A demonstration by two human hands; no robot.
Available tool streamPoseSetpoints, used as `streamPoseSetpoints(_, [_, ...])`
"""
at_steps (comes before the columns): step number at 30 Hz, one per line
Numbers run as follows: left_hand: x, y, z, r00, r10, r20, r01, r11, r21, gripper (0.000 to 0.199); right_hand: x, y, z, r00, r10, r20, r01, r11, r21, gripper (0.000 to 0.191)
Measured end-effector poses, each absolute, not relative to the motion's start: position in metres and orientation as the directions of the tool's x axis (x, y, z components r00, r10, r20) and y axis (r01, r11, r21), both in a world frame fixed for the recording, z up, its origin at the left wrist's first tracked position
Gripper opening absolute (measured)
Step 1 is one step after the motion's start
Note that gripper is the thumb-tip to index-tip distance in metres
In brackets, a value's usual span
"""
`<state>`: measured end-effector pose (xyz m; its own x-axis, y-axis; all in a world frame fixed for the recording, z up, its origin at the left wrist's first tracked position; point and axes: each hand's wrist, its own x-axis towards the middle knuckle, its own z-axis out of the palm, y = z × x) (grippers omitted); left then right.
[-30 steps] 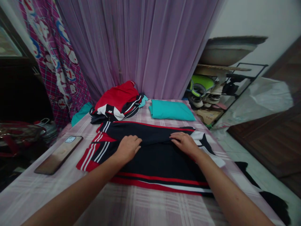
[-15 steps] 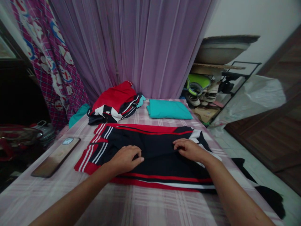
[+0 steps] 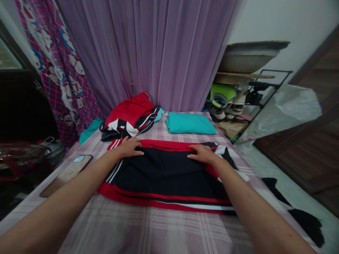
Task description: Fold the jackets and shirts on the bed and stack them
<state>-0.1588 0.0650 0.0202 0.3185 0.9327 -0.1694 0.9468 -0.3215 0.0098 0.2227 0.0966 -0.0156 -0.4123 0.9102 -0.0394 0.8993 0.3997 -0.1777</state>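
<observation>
A folded dark garment, perhaps a jacket (image 3: 164, 173), lies across the bed in front of me, with red borders and white stripes at its left end and near edge. My left hand (image 3: 129, 147) rests at its far left corner, fingers stretched toward the far edge and thumb apart. Along the same far red edge, toward the right end, my right hand (image 3: 202, 154) touches the cloth with fingers and thumb apart. Red fabric shows beneath the right wrist. Part of the garment's right end is hidden by my right forearm.
Behind lie a red, white and black clothing heap (image 3: 132, 113) and a folded turquoise cloth (image 3: 190, 123). A phone (image 3: 66, 174) is at left, partly behind my forearm. Purple curtains (image 3: 159, 53) hang behind the bed; a shoe rack (image 3: 238, 102) stands at right.
Both hands have moved away from me to the garment's far edge, the left one also leftward. The garment's left end has shifted right and its striped parts have bunched.
</observation>
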Motion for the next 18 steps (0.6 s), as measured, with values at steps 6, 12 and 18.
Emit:
streamPoseSetpoints(6, [-0.150, 0.000, 0.056, 0.567, 0.812, -0.138, 0.823, -0.556, 0.112, 0.018, 0.261, 0.070, 0.004, -0.591, 0.799, -0.114, 0.781, 0.530, -0.330, 0.022])
streamPoseSetpoints(12, [-0.137, -0.059, 0.076, 0.605, 0.777, -0.173, 0.796, -0.589, 0.140, 0.010, 0.282, 0.032, 0.017, -0.573, 0.794, -0.205, 0.812, 0.515, -0.274, 0.024])
streamPoseSetpoints(18, [-0.134, -0.063, 0.078, 0.524, 0.769, -0.367, 0.851, -0.494, 0.180, 0.027, 0.273, 0.032, 0.030, -0.538, 0.809, -0.237, 0.836, 0.479, -0.267, 0.027])
